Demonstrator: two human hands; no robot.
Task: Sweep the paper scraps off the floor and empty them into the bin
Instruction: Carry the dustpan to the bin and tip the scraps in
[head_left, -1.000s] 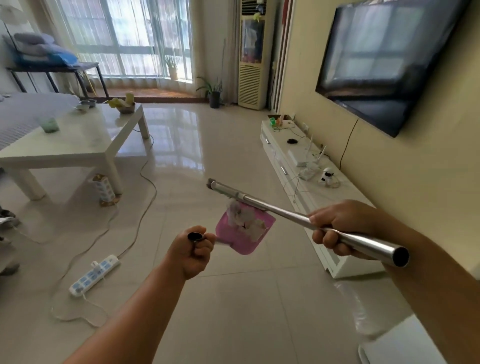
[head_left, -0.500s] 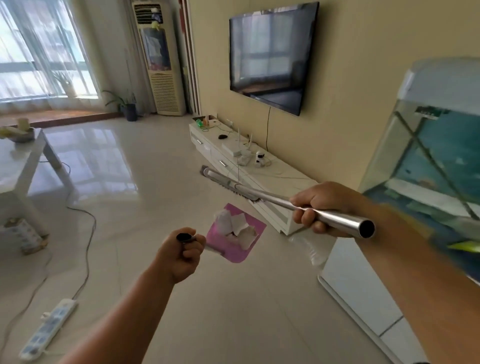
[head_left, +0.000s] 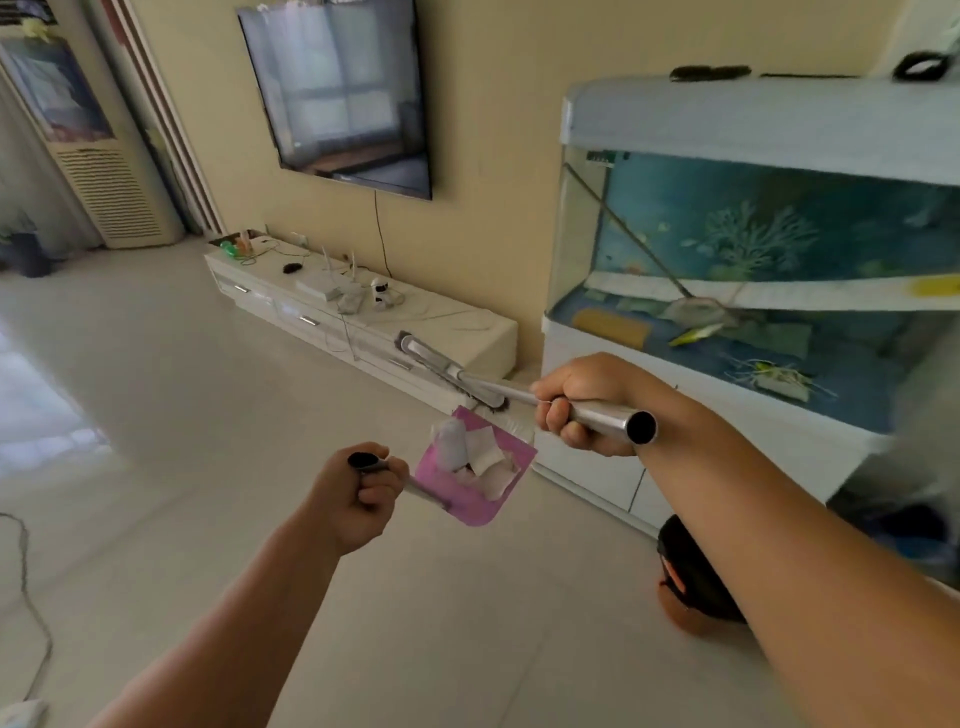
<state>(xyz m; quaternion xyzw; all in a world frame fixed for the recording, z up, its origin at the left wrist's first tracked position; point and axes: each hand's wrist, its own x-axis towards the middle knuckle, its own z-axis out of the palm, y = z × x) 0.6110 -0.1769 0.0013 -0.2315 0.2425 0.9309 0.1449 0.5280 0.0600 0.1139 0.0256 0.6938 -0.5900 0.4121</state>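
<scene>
My left hand (head_left: 358, 493) is closed around the dark-tipped handle of a pink dustpan (head_left: 467, 499), held level above the floor. Several white paper scraps (head_left: 480, 454) lie piled in the pan. My right hand (head_left: 582, 402) grips the shiny metal broom handle (head_left: 608, 418), which points away toward the broom head (head_left: 447, 371) hovering just beyond the pan. A bin with a black liner (head_left: 691, 577) stands on the floor at the lower right, partly hidden behind my right forearm.
A large fish tank (head_left: 753, 249) on a white cabinet fills the right side. A low white TV stand (head_left: 363, 322) runs along the wall under a mounted TV (head_left: 337, 88). A standing air conditioner (head_left: 78, 145) is at far left; a cable (head_left: 31, 597) lies at the left edge.
My view has swung to the right: the coffee table and power strip left the frame, the fish tank and the bin came in. Both hands keep the same grip on dustpan and broom.
</scene>
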